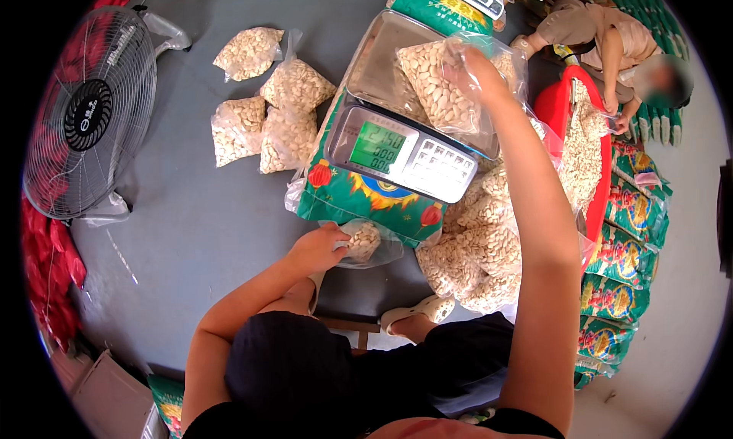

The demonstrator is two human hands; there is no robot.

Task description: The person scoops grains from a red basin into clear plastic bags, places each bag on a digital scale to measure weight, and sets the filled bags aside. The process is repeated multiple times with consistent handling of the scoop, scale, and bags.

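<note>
A clear plastic bag of pale flat seeds (435,84) rests on the steel pan (389,53) of a digital scale. My right hand (475,69) grips the bag's loose top, its fingers partly hidden by plastic. Below the pan, the scale's panel (401,153) has a lit green display and a keypad. The scale stands on a green printed sack (343,195). By the sack's front edge, my left hand (319,248) is closed on the rim of a smaller clear bag (365,242) with some seeds inside.
Several filled bags (294,88) lie on the grey floor (191,233) at left, near a large fan (88,114). To the right are big bags of seeds (481,248) and a red tub (603,172), where another person (611,42) works. Green sacks (618,286) line the wall.
</note>
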